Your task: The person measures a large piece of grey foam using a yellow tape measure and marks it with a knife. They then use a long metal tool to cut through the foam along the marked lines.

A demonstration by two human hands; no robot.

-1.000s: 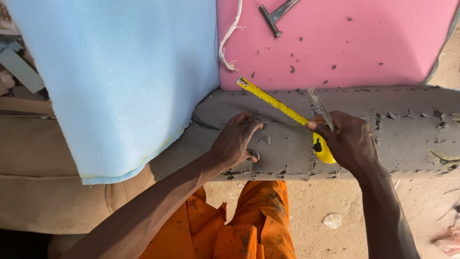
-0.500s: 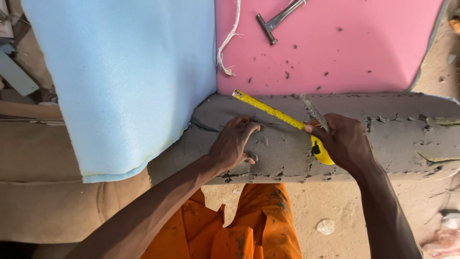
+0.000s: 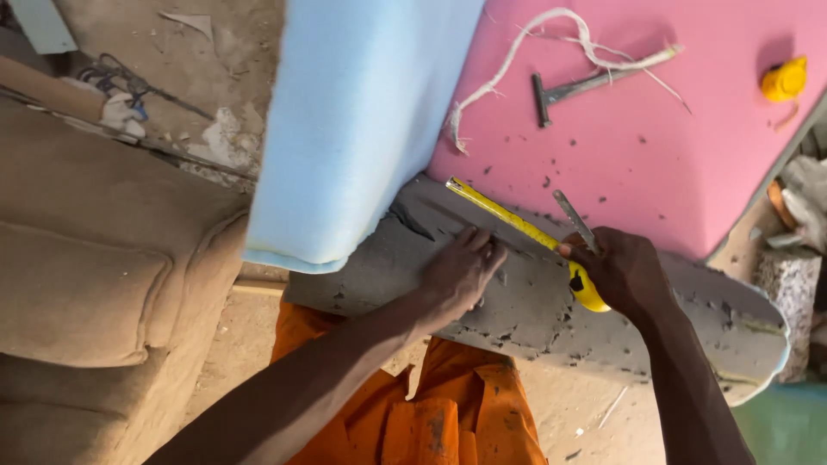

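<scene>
My right hand (image 3: pixel 622 274) grips a yellow tape measure (image 3: pixel 587 291), and a thin metal blade (image 3: pixel 575 220) sticks up from the same fist. The yellow tape strip (image 3: pixel 495 209) runs up and to the left across a rough grey foam slab (image 3: pixel 534 310). My left hand (image 3: pixel 457 275) lies flat on the slab, its fingertips at the tape's edge, holding nothing. The slab's upper edge lies against a pink foam sheet (image 3: pixel 689 164).
A light blue foam sheet (image 3: pixel 362 129) overlaps the slab's left end. On the pink sheet lie a metal hammer-like tool (image 3: pixel 579 88), a white string (image 3: pixel 517 60) and a small yellow object (image 3: pixel 783 79). A brown cushion (image 3: pixel 95 284) fills the left; my orange trousers (image 3: pixel 448 413) are below.
The view has tilted and swung left, bringing the brown cushion and floor debris into sight. Both hands stay on the grey slab with the tape stretched between them.
</scene>
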